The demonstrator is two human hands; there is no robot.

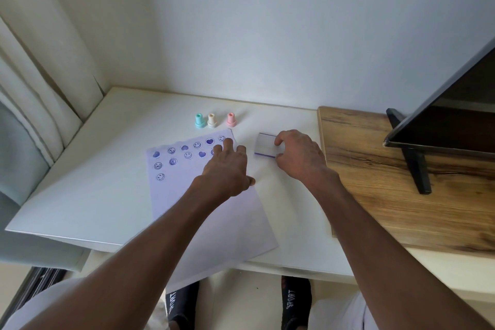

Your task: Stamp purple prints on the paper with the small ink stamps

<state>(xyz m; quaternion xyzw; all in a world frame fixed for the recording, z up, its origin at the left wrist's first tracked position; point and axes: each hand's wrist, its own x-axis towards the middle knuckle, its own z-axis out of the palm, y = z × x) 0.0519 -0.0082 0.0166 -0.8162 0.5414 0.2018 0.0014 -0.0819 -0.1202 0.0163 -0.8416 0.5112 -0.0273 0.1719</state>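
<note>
Three small stamps [214, 120] stand untouched at the counter's [107, 169] far edge, beyond the half-printed paper [192, 195]. My left hand [227, 169] presses it flat, fingers spread; my right hand [300, 155] pinches the ink pad [265, 146]. Next I judge: open it, then ink a stamp.

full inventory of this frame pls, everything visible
stamps: 3, teal, cream, pink; upright in a row behind the paper
paper: 1, white with purple prints; table centre, near corner overhanging the edge
ink pad case: 1, clear with purple edge; right of the paper
table: 1, white
wooden top: 1, brown; right
monitor: 1, black; on the wooden top
curtain: cream; left
left hand: on the paper
right hand: gripping the ink pad case
</note>
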